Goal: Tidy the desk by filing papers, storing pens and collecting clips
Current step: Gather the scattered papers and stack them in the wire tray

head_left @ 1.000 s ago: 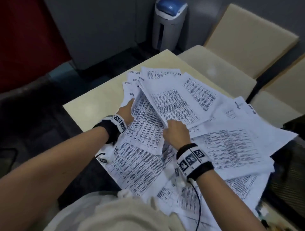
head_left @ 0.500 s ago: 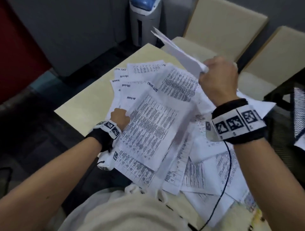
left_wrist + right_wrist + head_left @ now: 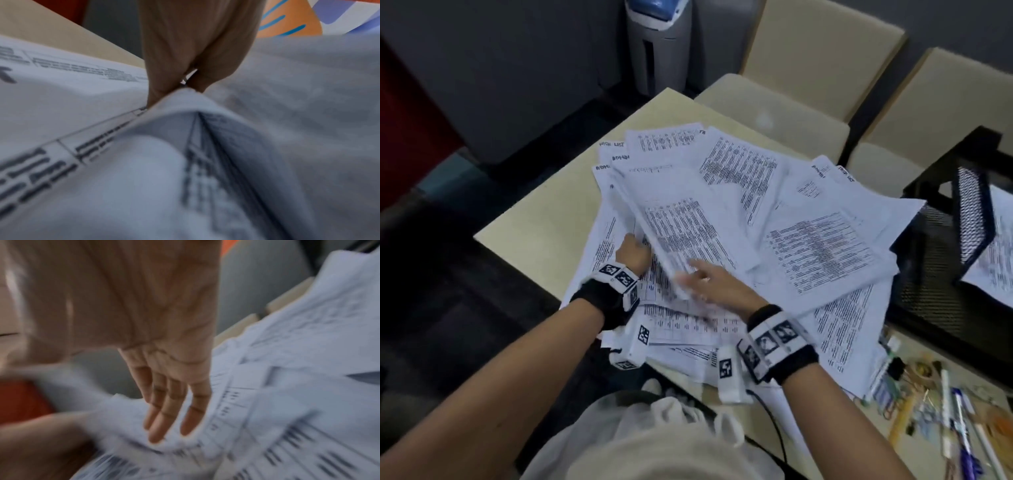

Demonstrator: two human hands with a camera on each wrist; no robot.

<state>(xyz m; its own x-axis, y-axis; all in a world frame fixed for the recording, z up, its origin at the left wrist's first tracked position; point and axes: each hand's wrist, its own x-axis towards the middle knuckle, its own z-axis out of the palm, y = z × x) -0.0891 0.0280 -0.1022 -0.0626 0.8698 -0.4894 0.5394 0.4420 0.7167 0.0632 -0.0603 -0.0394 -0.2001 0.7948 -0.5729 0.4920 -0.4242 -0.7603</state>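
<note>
Papers (image 3: 739, 219) sprawl from desk's (image 3: 541, 219) left edge to right. Left hand (image 3: 631, 255) pinches lifted sheets; right hand (image 3: 714, 282) flat, empty. Slide your right under, square edges, then tray (image 3: 941, 219).

Two cream chairs (image 3: 808, 68) face a grey wall (image 3: 517, 68).

Papers (image 3: 722, 192): thin matt white sheets, black print. Desk (image 3: 544, 219): smooth matt cream laminate. Tray (image 3: 928, 267) at three o'clock: black wire mesh metal. Chairs (image 3: 822, 51): matt cream padding.
</note>
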